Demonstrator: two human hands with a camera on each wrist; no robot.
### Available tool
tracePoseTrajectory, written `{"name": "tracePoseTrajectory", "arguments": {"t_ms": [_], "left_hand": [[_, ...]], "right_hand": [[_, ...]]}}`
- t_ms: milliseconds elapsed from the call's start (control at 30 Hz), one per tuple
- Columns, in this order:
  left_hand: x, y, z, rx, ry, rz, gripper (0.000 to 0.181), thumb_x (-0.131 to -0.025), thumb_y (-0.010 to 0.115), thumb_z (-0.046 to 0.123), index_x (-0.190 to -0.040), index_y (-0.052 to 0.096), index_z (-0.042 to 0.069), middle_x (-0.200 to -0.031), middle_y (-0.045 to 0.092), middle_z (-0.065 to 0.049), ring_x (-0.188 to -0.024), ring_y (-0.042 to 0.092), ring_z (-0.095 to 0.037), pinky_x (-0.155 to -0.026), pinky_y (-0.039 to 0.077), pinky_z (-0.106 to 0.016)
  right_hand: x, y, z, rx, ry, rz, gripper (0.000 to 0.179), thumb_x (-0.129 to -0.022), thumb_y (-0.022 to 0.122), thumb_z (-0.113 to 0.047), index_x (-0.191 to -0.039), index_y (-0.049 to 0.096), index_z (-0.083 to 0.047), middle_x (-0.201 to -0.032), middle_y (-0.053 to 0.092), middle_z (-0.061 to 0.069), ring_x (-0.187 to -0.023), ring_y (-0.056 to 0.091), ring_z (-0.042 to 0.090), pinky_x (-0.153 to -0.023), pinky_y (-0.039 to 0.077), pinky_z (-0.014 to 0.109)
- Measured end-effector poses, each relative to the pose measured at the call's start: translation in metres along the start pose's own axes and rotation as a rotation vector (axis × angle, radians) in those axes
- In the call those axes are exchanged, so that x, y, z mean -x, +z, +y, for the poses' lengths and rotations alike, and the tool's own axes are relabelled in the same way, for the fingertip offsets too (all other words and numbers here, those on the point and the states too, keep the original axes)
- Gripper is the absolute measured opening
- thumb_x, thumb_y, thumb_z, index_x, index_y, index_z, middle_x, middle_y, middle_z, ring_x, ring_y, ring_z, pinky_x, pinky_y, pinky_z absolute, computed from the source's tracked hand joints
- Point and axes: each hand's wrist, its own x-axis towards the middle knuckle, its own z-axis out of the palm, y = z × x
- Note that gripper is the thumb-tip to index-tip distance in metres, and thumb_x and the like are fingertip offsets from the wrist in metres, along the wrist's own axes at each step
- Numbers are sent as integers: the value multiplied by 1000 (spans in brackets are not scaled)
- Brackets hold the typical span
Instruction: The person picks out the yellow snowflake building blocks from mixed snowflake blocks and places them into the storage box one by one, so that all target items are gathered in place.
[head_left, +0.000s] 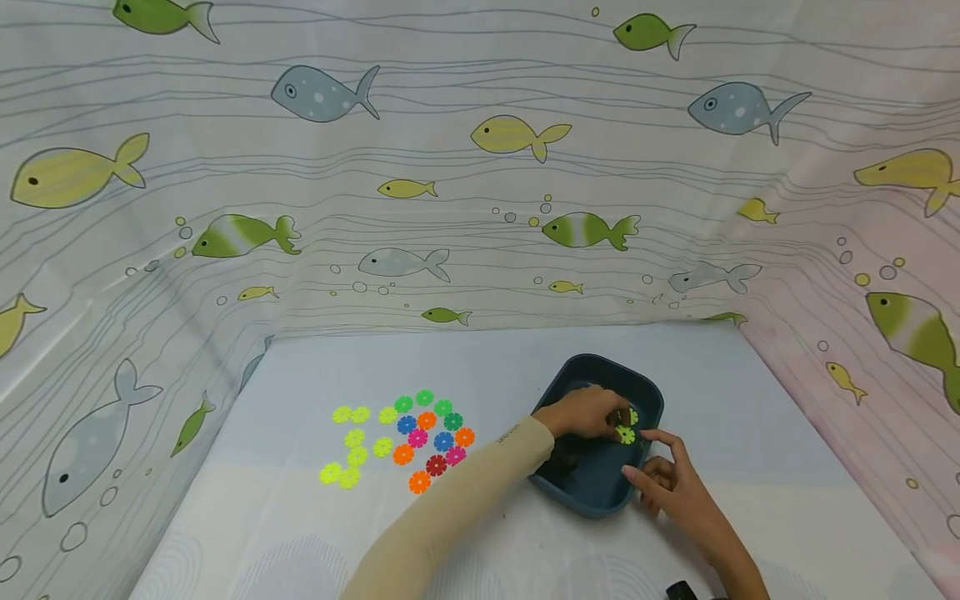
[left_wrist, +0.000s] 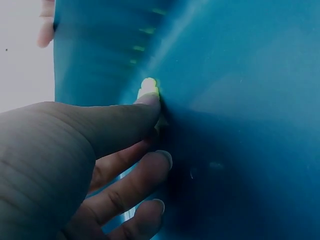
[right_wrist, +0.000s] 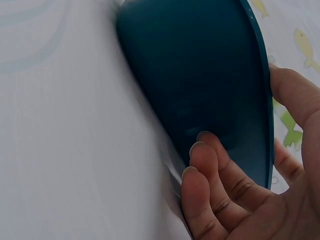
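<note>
My left hand (head_left: 592, 411) reaches into a dark blue tray (head_left: 596, 507) with rounded corners. Between its thumb and forefinger it pinches a yellow-green flower-shaped disc (left_wrist: 148, 87), close to the tray wall; the other fingers are bent behind it. Another patch of yellow-green (head_left: 633, 416) shows beside those fingertips in the head view. My right hand (head_left: 671, 483) holds the tray's right rim, thumb and forefinger at the edge and the remaining fingers curled against the outer wall (right_wrist: 195, 65). Part of the tray floor is hidden under the left hand.
Left of the tray, several notched flower discs lie flat on the white table (head_left: 300, 525): yellow ones (head_left: 355, 437) in a group, then green (head_left: 424, 398), blue (head_left: 407, 425), orange (head_left: 419, 482), pink (head_left: 417, 438) and dark red (head_left: 436, 465). A fish-patterned curtain (head_left: 465, 200) surrounds the table.
</note>
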Motion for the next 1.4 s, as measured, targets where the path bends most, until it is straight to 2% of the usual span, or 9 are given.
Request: {"name": "tracePoseTrajectory", "arguments": {"t_ms": [267,567,800,1000,1133,1400], "left_hand": [[5,-4,-2,47,44,21,27,-94,78,19,-120,72,13,-89,69,10,-73,60,4,-64,48,-13],[18,-20,-3,117,108,48,23,-98,72,19,-120,72,11,-86,68,13,-73,62,3,-66,49,-13],[34,-31,-2,124,148,75,23,-100,71,21,-121,71,11,-95,70,10,-77,61,4,-69,48,-13],[51,-41,-6,158,193,122,25,-101,68,22,-122,71,9,-100,71,7,-82,63,2,-73,50,-13],[62,-47,-12,170,220,165,23,-103,66,23,-122,71,11,-103,71,7,-84,63,1,-75,50,-14],[83,-55,-31,233,198,213,21,-103,66,21,-120,70,11,-100,70,7,-74,61,-3,-68,52,-19]], "right_hand": [[1,0,-1,0,16,-4,68,-101,69,-26,-151,23,-25,-96,63,19,-71,62,33,-61,54,39],[1,-2,-1,-3,17,-3,68,-102,68,-26,-151,21,-25,-97,63,19,-71,61,33,-61,54,39],[0,-1,0,-4,23,-1,69,-101,68,-26,-151,21,-25,-97,63,19,-71,61,33,-61,54,39],[1,-2,1,-1,11,-15,68,-102,68,-27,-151,21,-24,-97,63,20,-71,62,34,-61,54,40],[1,-2,1,3,12,-12,69,-102,68,-28,-151,21,-24,-96,63,19,-71,62,34,-61,55,40],[1,-1,1,-2,6,-15,70,-101,69,-29,-151,21,-23,-95,62,19,-71,61,34,-61,54,40]]}}
